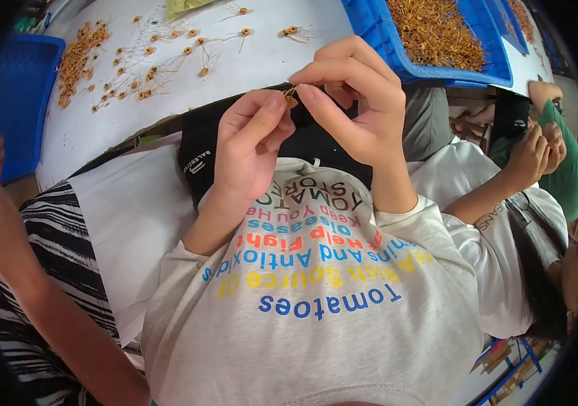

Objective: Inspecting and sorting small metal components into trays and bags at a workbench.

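Observation:
Just beyond my lap, at the table's near edge, both hands meet at a small ring-shaped coil [289, 96] with thin copper-coloured wire leads. My left hand [249, 132] pinches the coil between thumb and curled fingers. From the other side, my right hand [364, 98] closes thumb and forefinger on a fine wire end of it. The fingertips partly cover the coil, so its winding shows only in part. Similar coils [149, 51] with loose leads lie scattered on the white table [255, 71], left of my hands.
A dense pile of coils [79, 61] lies at the far left beside a blue bin [25, 101]. Another blue bin [387, 40], full of coils, stands at the right. A yellow-green bag [184, 7] lies at the back. Co-workers' arms [45, 304] flank me on both sides.

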The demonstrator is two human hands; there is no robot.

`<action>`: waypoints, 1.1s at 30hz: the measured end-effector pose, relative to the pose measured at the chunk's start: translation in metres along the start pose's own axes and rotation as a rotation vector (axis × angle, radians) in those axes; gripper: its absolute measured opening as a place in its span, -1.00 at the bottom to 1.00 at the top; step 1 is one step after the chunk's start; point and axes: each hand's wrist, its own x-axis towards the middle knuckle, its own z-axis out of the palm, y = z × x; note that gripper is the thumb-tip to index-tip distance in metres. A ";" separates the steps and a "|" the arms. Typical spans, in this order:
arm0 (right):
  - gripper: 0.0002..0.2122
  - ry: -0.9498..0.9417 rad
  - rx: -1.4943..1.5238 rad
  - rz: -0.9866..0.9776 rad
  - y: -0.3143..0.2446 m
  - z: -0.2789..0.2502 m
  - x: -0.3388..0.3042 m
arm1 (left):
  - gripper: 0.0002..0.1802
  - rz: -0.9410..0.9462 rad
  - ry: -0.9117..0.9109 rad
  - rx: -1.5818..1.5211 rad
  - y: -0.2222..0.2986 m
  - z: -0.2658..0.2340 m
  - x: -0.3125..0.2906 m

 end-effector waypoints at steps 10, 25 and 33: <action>-0.88 -0.064 -0.034 0.054 0.006 -0.004 -0.002 | -0.84 -0.134 0.015 -0.019 -0.002 0.002 0.001; -0.91 0.000 0.138 0.159 0.012 0.000 -0.009 | -0.85 -0.011 0.042 0.051 -0.006 0.006 -0.004; -0.92 0.060 -0.025 0.032 0.003 0.004 -0.010 | -0.86 0.008 -0.003 -0.014 -0.004 0.000 -0.003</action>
